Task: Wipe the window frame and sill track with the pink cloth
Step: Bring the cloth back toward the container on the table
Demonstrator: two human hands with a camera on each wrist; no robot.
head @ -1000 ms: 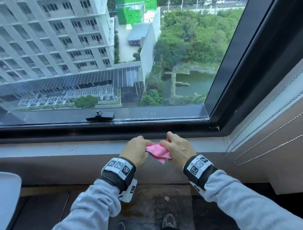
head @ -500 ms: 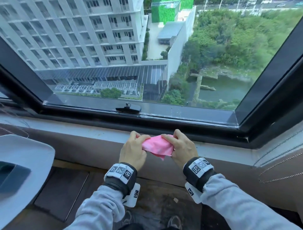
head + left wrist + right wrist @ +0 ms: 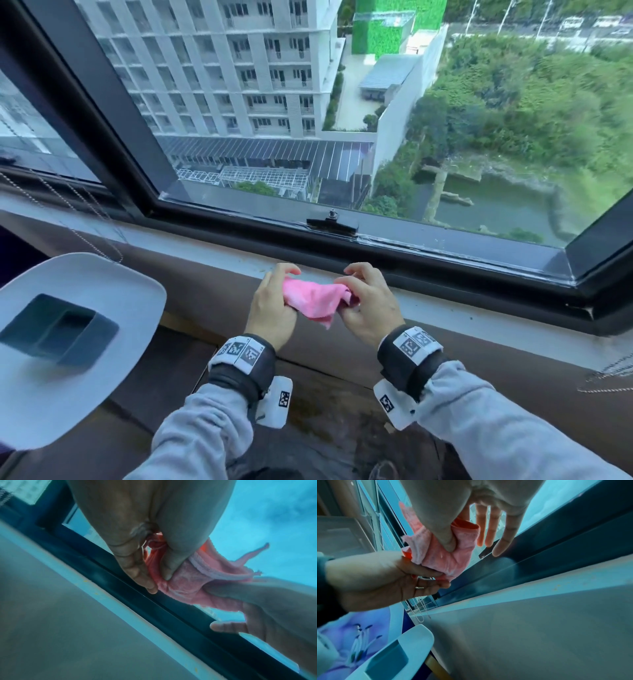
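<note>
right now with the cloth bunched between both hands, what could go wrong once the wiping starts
1. The pink cloth is wadded between left hand and right hand; a thick wad may skip the narrow sill track.
2. The latch on the window frame could snag it.

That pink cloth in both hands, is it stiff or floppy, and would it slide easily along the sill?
Probably floppy: the cloth bunches and folds between the left hand and right hand, a corner drooping. Likely light, since fingertip pinches hold it. Its fuzzy nap suggests it would drag rather than slip.
</note>
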